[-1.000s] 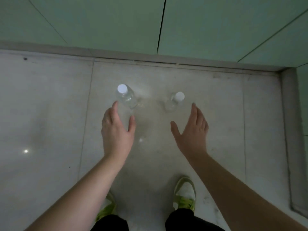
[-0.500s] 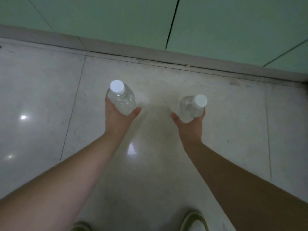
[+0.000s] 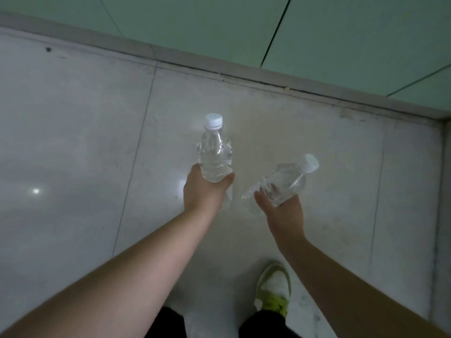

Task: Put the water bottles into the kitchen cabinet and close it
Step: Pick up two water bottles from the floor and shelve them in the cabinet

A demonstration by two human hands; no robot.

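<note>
Two clear water bottles with white caps are off the floor, one in each hand. My left hand (image 3: 203,192) grips the lower half of the left bottle (image 3: 214,152), whose cap points up and away from me. My right hand (image 3: 284,211) grips the right bottle (image 3: 284,181) round its middle; it is tilted, cap toward the upper right. Pale green cabinet fronts (image 3: 207,28) run across the top of the view, their doors shut with dark seams between them. The fingers of both hands are hidden behind the bottles.
A glossy grey tiled floor (image 3: 73,147) lies below, with a grey plinth (image 3: 244,74) along the cabinet base. My green and white shoe (image 3: 274,289) stands at the bottom right. A grey raised edge (image 3: 443,191) borders the floor on the right.
My hands closed on the two bottles standing on the floor and lifted them. The right bottle has since tilted to the right, and the view has swung.
</note>
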